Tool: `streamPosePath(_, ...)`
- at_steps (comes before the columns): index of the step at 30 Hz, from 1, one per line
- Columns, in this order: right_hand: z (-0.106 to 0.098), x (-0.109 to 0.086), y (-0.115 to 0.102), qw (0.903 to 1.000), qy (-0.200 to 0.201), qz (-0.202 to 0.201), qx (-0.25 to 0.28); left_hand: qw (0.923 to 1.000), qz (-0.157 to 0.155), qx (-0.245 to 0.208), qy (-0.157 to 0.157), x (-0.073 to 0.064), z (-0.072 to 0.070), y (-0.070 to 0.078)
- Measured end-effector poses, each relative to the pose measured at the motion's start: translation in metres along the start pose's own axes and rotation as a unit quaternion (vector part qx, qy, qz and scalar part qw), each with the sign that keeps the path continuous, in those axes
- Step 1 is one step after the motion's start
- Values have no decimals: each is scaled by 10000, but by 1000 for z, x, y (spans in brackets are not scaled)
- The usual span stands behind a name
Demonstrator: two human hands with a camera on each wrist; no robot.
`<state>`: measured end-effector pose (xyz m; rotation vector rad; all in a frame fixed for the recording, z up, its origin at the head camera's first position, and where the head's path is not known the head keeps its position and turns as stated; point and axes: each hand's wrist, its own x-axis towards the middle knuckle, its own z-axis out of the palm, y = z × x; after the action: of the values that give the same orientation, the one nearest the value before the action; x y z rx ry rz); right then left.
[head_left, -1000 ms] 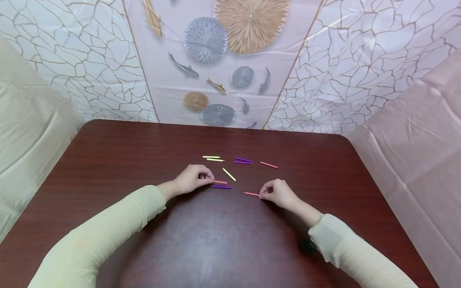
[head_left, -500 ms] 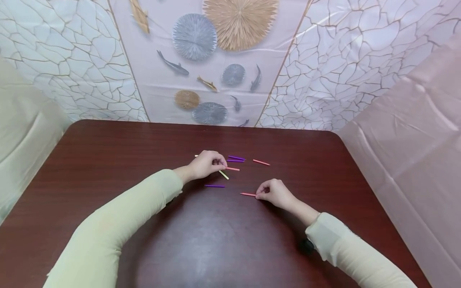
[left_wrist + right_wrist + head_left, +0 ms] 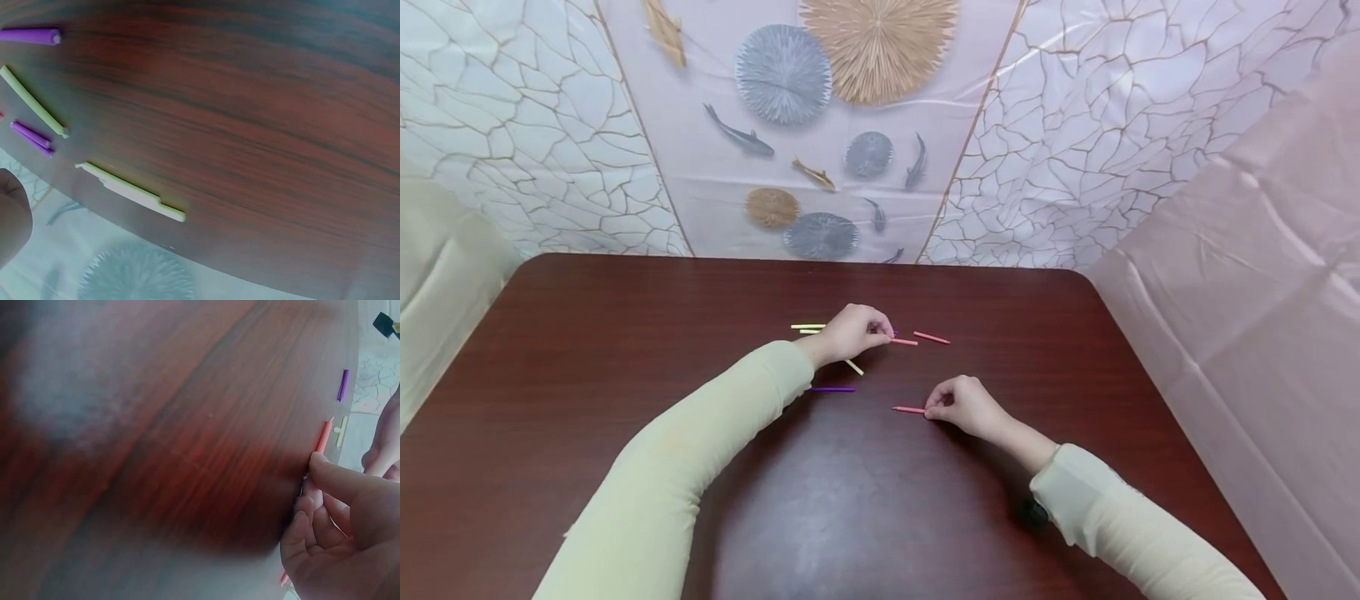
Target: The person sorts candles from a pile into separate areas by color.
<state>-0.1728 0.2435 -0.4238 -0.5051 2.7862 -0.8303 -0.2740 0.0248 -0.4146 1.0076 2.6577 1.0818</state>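
My left hand (image 3: pixel 856 332) pinches a thin coral candle (image 3: pixel 904 341) by one end, over the far middle of the table. Purple candles (image 3: pixel 31 137) lie in the left wrist view as a close pair, mostly behind that hand in the head view. Just right of them a coral candle (image 3: pixel 932 337) lies on the wood. Nearer, my right hand (image 3: pixel 968 406) pinches another coral candle (image 3: pixel 908 409) between thumb and fingers, its free end pointing left. Two yellow candles (image 3: pixel 807 326) lie side by side, partly covered by the left hand. One slanted yellow candle (image 3: pixel 854 367) shows below the left hand.
A single purple candle (image 3: pixel 833 389) lies nearer, partly behind the left sleeve (image 3: pixel 700 450). The dark brown table (image 3: pixel 820 500) ends at a patterned curtain (image 3: pixel 820 150) at the back. Pale cloth (image 3: pixel 1240 317) hangs along the right side.
My left hand has carried its coral candle away from beside the single purple candle, rightward and farther back to the purple pair. The right hand keeps its candle almost in place. The head view has shifted slightly.
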Motion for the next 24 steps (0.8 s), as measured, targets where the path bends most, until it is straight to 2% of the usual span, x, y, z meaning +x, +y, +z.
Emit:
streamPosePath(5, -2, -5, 2, 10000, 16, -9, -4, 10000, 61, 32, -29, 12, 8, 5)
streamPosePath(10, -1, -10, 5, 9999, -48, 59, 69, 9998, 57, 54, -194, 25, 16, 10)
streamPosePath(19, -1, -10, 5, 9999, -49, 62, 139, 9967, -261, 517, -563, 42, 26, 13)
streamPosePath(24, -1, -10, 6, 9999, -44, 62, 151, 9950, -211, 716, -665, 47, 33, 13)
